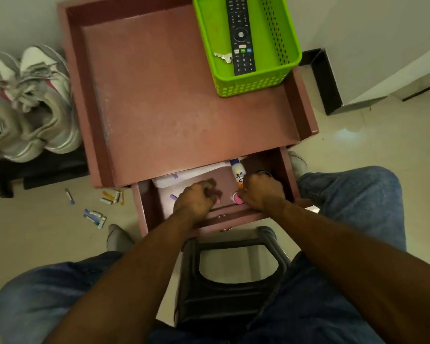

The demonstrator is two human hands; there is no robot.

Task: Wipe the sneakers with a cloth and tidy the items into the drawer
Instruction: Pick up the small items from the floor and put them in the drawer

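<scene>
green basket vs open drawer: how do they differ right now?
The green basket sits on top of the table, at its far right corner; the drawer is pulled out below the near edge. The basket has perforated walls; the drawer's walls are solid, reddish brown. The basket holds a remote and a key; the drawer holds a glue bottle and papers, with both hands in it. Both are open-topped containers.

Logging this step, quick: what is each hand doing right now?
Left hand: fingers curled inside the open drawer; holding anything cannot be told.
Right hand: curled too; its hold cannot be told.
</scene>
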